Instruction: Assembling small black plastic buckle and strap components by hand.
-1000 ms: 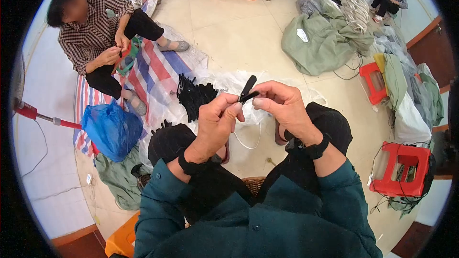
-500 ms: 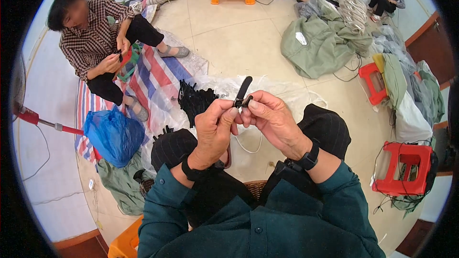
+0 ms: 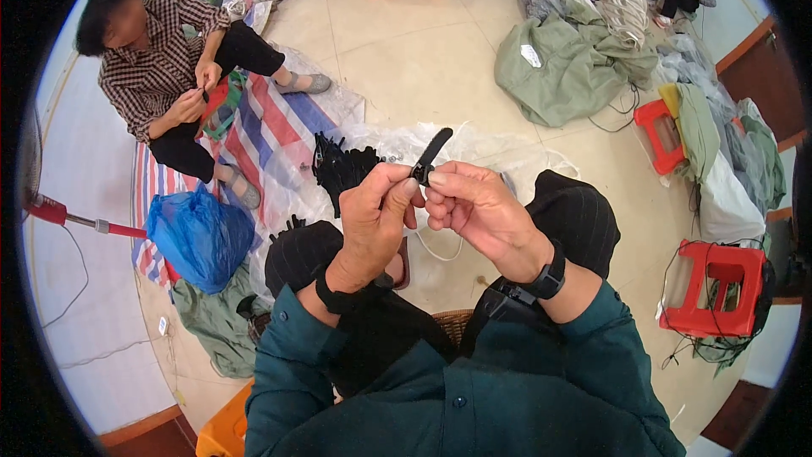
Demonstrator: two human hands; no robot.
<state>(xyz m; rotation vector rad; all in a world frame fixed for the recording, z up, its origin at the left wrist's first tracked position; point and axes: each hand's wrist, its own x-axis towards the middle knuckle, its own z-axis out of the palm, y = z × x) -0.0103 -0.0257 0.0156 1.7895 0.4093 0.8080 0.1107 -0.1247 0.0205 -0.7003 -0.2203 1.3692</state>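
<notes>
A short black strap (image 3: 436, 145) with a small dark buckle-like fitting at its lower end is held up between my hands, above my knees. My left hand (image 3: 376, 213) is closed, thumb and forefinger pinching the fitting end. From the other side, my right hand (image 3: 480, 210) is also closed, its thumb and fingertips on the same end. The fingers partly hide the fitting, so its details are unclear. The strap's free end points up and to the right. A heap of similar black straps (image 3: 340, 171) lies on plastic sheeting beyond my left hand.
A blue plastic bag (image 3: 201, 237) stands at left on a striped sheet (image 3: 283, 131). A co-worker (image 3: 165, 59) sits beyond it, handling a small black piece. Green fabric (image 3: 558, 72) lies at far right. Red stools (image 3: 712, 292) stand on the right, with loose cables around one.
My fingers have drawn closer around the fitting, and the right thumb now presses against it. The strap's free end leans further right. The co-worker's hands have lowered slightly.
</notes>
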